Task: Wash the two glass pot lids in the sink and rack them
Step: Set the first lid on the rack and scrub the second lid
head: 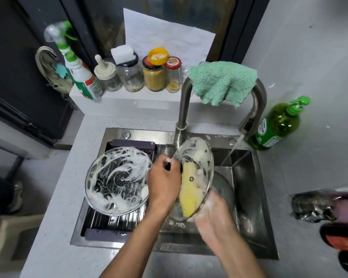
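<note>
the left hand (163, 182) is gripping the knob of a tilted soapy glass lid (197, 157). the right hand (213, 212) is pressing a yellow sponge (189, 195) on it, fingers hidden, so i cannot tell its grip.

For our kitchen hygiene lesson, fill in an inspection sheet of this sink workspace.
Surface: steel sink, tap water running.
Job's things: soapy round glass lid lying on the dark slatted rack; second glass lid held tilted over the basin.
Clutter: glass jars, spray bottle, green soap bottle, green cloth over the tap.
Grippers: left hand grips the lid's knob; right hand holds a yellow sponge behind the glass.
Cables: nothing seen.
Surroundings: dark window, grey wall.
</note>
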`<state>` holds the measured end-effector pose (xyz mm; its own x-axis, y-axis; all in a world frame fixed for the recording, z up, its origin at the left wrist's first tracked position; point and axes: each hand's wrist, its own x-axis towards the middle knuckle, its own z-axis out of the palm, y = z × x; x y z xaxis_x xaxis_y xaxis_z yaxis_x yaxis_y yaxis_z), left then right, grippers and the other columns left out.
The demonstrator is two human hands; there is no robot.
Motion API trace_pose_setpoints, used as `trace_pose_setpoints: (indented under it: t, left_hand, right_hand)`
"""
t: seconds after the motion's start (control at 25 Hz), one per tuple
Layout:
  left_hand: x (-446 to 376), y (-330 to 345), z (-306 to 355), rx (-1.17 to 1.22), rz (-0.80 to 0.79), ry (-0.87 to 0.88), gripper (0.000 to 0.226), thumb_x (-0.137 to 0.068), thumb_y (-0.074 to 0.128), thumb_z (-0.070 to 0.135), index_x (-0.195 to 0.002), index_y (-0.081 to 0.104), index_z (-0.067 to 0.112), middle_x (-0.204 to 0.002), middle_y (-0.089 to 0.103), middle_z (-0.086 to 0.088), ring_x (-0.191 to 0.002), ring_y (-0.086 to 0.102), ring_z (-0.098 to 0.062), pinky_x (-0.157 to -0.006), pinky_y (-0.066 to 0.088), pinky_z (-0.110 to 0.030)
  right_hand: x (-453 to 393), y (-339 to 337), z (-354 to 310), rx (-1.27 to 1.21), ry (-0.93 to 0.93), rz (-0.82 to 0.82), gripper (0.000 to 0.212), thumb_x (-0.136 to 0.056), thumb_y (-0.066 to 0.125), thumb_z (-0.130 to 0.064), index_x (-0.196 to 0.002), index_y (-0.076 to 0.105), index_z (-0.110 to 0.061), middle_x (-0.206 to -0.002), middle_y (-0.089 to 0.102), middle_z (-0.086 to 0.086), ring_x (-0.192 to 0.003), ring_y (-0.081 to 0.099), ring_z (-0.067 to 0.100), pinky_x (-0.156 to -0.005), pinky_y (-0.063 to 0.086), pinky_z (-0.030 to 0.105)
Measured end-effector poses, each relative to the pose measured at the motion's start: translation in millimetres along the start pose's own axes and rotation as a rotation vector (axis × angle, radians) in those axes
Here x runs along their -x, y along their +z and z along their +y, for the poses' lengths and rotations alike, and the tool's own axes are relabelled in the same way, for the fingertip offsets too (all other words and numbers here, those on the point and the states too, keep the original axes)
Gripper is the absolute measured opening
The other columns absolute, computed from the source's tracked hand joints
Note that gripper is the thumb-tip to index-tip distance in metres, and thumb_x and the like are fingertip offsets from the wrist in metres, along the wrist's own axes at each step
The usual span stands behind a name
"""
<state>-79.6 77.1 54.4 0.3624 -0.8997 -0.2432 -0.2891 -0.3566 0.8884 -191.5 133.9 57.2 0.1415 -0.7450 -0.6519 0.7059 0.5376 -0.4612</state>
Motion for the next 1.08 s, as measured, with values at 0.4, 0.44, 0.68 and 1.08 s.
trace_pose_setpoints:
  t: [0.4,0.44,0.68,1.08]
  left_hand:
    - [12,-18,-10,-0.027,-0.118,0.153,0.039,-0.092,0.035,0.069,-0.094,0.054,0.035,-0.100,0.065,0.003,-0.090,0.064,-0.011,-0.078,0.054,-0.030]
    - [7,-27,-15,0.074,-0.115,0.048,0.039,-0.090,0.039,0.070,-0.097,0.056,0.035,-0.108,0.064,0.002,-0.098,0.063,-0.016,-0.086,0.052,-0.034]
    - [7,-63,-39,1.108,-0.577,-0.580,0.061,-0.068,0.090,0.012,-0.121,0.061,0.002,-0.099,0.075,-0.018,-0.073,0.074,-0.027,-0.064,0.064,-0.040]
    - [33,-77,-9,1.210,-0.673,-0.365,0.043,-0.099,0.052,0.041,-0.141,0.056,0.032,-0.127,0.067,-0.022,-0.119,0.060,-0.049,-0.090,0.052,-0.064]
  right_hand:
    - [8,-11,-56,0.257,-0.057,0.016,0.047,-0.058,0.080,-0.010,-0.103,0.067,-0.004,-0.104,0.074,0.016,-0.098,0.072,0.035,-0.083,0.059,0.051]
    - [10,-15,-58,0.207,-0.047,-0.002,0.042,-0.054,0.080,-0.008,-0.095,0.069,-0.005,-0.100,0.073,0.016,-0.099,0.069,0.037,-0.089,0.056,0.057]
    - [8,-29,-49,0.212,0.031,0.047,0.056,-0.073,0.073,-0.008,-0.126,0.060,0.002,-0.125,0.062,0.029,-0.122,0.055,0.050,-0.111,0.032,0.066]
    - [-15,14,-77,1.479,-0.919,0.397,0.045,-0.089,0.053,-0.015,-0.133,0.053,-0.025,-0.145,0.042,0.001,-0.124,0.042,0.021,-0.071,0.030,0.006]
